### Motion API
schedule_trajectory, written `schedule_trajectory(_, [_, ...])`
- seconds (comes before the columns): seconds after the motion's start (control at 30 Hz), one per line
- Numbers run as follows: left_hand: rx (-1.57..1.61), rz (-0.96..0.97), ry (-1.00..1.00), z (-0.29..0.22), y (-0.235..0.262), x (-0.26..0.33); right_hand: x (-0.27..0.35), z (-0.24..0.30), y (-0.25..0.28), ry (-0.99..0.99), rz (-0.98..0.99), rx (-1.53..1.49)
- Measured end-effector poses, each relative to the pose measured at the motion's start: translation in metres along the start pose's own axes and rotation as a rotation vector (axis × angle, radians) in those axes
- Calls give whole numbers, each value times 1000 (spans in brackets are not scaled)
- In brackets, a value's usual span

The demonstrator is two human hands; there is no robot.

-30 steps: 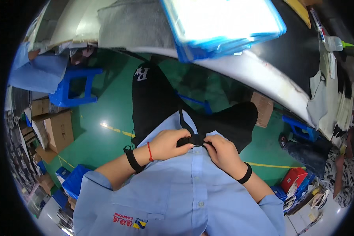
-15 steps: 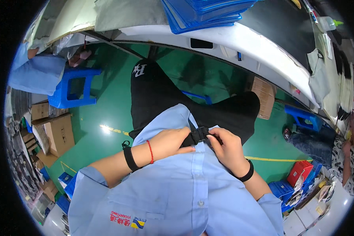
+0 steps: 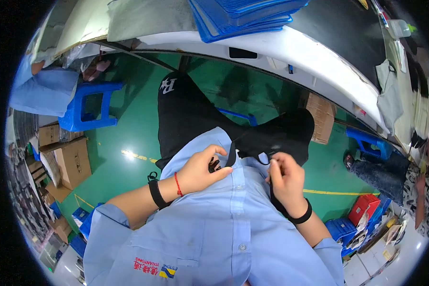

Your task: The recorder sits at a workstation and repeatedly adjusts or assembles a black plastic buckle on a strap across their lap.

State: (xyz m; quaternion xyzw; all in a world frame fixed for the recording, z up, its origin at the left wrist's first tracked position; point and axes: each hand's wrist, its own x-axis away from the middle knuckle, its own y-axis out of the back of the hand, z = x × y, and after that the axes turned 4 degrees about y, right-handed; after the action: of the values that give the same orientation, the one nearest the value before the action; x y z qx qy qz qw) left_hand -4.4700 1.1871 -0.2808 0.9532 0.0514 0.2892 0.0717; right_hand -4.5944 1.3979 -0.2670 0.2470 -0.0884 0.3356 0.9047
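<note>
My left hand (image 3: 201, 170) is at my waist with thumb and fingers curled round a black strap (image 3: 231, 157). Part of a black buckle (image 3: 214, 165) shows inside that hand. Across a gap, my right hand (image 3: 288, 180) is closed with its fingertips pinched. Another stretch of black strap (image 3: 277, 202) runs from below it along my side; its end is hidden by the fingers. Between the hands is the hem of my light blue shirt (image 3: 240, 195), over black trousers (image 3: 190, 119).
Blue folders (image 3: 245, 21) are stacked on the worktable ahead. A blue stool (image 3: 88, 106) and cardboard boxes (image 3: 72, 164) are at left; a carton (image 3: 316, 119) stands under the table. At right are a red box (image 3: 364, 209), blue crates and another person (image 3: 419, 195).
The buckle at my waist has come apart. My right hand has moved right, away from my left, which has shifted slightly left with its strap.
</note>
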Motion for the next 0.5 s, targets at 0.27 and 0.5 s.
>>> schedule_trajectory(0.27, [217, 55, -61, 3, -3, -12, 1, 13, -16, 223, 1, 118])
schedule_trajectory(0.5, [197, -109, -271, -2, -3, -3, -2, 15, -24, 492, 35, 439])
